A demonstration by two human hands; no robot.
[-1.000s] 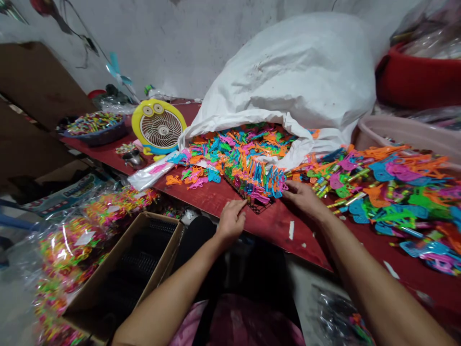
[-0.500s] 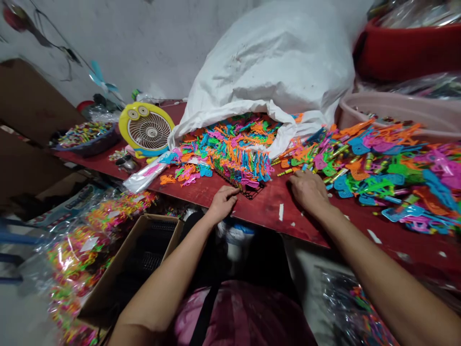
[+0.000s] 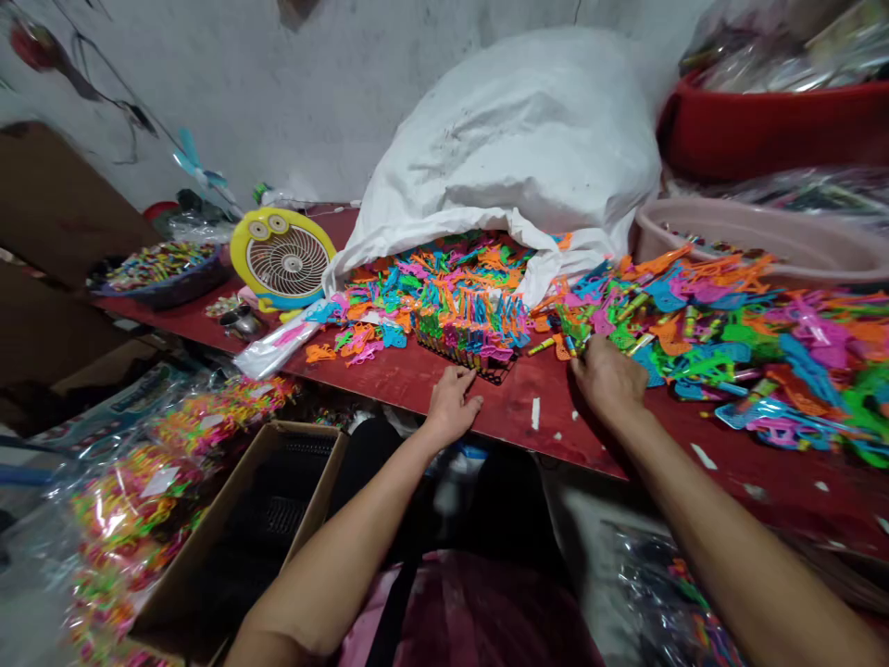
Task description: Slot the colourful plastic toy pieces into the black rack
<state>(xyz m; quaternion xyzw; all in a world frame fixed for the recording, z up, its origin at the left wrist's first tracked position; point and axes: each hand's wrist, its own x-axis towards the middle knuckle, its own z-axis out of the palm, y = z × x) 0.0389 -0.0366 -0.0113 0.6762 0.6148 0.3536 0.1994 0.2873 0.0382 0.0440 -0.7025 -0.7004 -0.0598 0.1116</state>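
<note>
My left hand (image 3: 455, 405) is at the table's front edge, its fingertips against the near corner of a black wire-grid rack (image 3: 496, 372). Its thumb stands apart from the fingers, and nothing is visible in its grasp. A row of colourful plastic toy pieces (image 3: 479, 324) stands upright in the rack. To the right, my right hand (image 3: 611, 378) reaches into the edge of a loose pile of bright plastic toys with small tubes (image 3: 722, 361). Its fingers are curled and closed; what they grip is mostly hidden. Just left of them lies a short yellow tube (image 3: 540, 346).
Behind the rack, a big white sack (image 3: 514, 130) spills more pieces onto the red table (image 3: 500, 421). A yellow fan (image 3: 288, 259) and a basin of small tubes (image 3: 167, 292) stand left. Pink (image 3: 764, 222) and red tubs (image 3: 778, 130) stand right. Below left is a carton (image 3: 270, 426).
My right hand has shifted right, further along the pile's edge, its fingers still curled. My left hand's thumb has moved away from its fingers beside the rack. The view has tilted slightly.
</note>
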